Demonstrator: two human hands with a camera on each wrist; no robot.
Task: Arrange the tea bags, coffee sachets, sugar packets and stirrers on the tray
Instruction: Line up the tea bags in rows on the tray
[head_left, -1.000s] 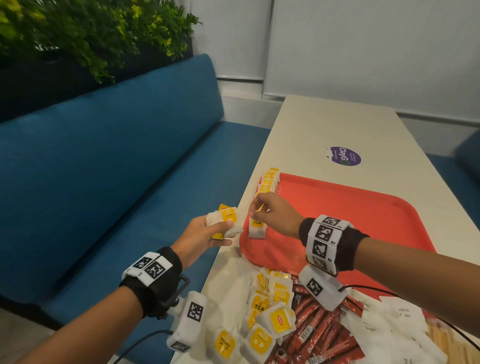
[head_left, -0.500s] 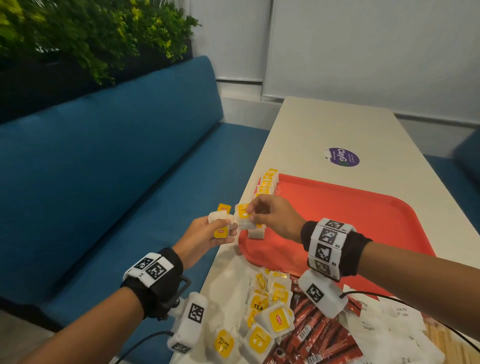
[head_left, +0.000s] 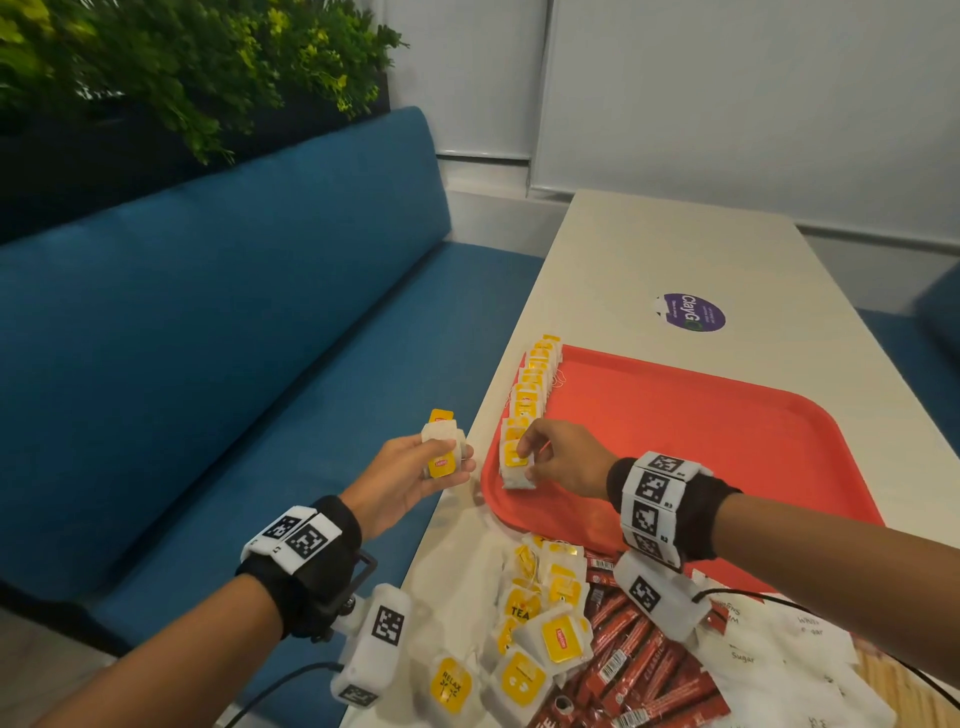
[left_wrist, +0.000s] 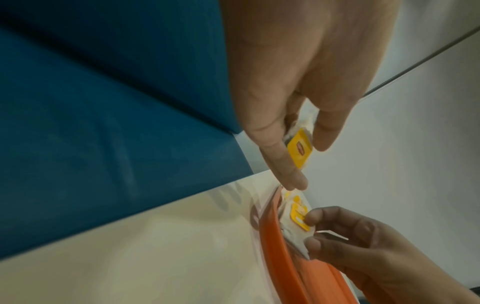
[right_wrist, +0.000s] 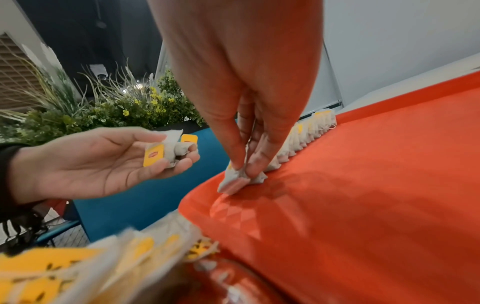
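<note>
tea bag row (head_left: 535, 384) partly built along red tray (head_left: 727, 441) left edge; right hand (head_left: 563, 457) pinches newest bag there, left hand (head_left: 410, 467) holds spares; sachets, sugar, stirrers remain off tray.

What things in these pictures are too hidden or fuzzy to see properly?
- Stirrers: cut off by the head view's bottom right corner; only a wooden patch shows.
- Tea bags in the left hand: the fingers cover them, so no view gives their number.
- Loose tea bags: blurred in the right wrist view, print unreadable.
- Sugar packets: partly behind the right forearm in the head view.
</note>
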